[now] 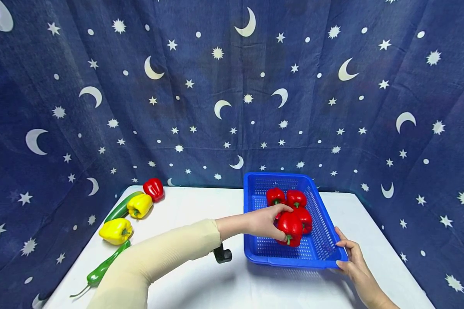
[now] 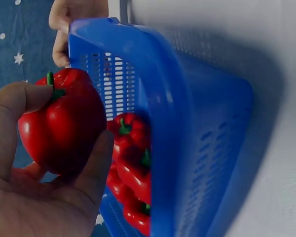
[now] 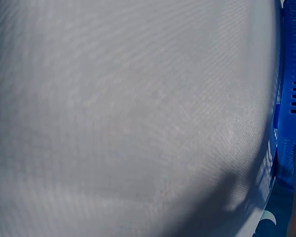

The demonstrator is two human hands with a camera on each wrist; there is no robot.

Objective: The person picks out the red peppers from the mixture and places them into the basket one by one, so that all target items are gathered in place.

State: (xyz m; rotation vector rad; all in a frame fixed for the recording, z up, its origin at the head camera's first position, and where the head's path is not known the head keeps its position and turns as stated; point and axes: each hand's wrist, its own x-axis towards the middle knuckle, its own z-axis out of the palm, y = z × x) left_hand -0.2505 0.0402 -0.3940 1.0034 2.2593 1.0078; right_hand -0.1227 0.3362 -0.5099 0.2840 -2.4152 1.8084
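Red bell pepper (image 1: 290,227), gripped by left hand (image 1: 264,221); blue perforated basket (image 1: 294,262), corner-held by right hand (image 1: 356,262), may tip if tugged.

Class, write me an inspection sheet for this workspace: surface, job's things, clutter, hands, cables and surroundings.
Surface: white table.
Job's things: blue basket with several red peppers inside.
Clutter: at the table's left, a loose red pepper, two yellow peppers, a long green vegetable and a green chili.
Hands: left hand holds another pepper over the basket; right hand grips its near right corner.
Cables: nothing seen.
Surroundings: blue curtain with pale moons and stars.
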